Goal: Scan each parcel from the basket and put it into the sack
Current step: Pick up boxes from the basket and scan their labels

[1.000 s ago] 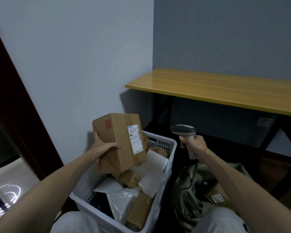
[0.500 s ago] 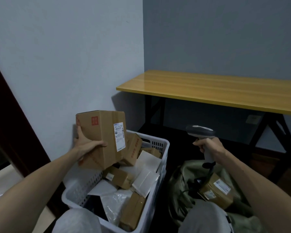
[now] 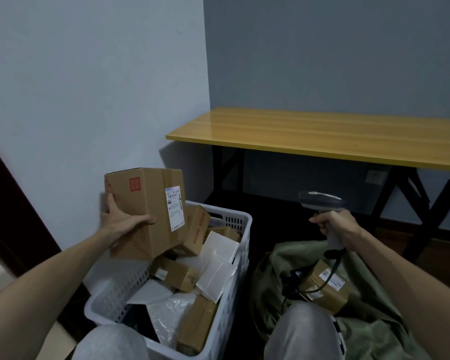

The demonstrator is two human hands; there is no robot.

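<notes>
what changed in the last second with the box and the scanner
The scanner in the right hand swung right, away from the basket and out over the sack. The cardboard box in the left hand shifted slightly left and tipped more upright, so the two drew apart. Unchanged: each hand's grip, the parcels in the basket, the parcel in the sack.

Dark floor (image 3: 276, 216) carries white perforated plastic basket (image 3: 246, 237), low and left of centre, near pale wall. Olive-green sack (image 3: 374, 331) lies crumpled on floor just beside basket, on its right, mouth open upward. Behind both, table (image 3: 322, 131) with yellow wooden top stands on floor on black crossed legs, against grey wall.
</notes>
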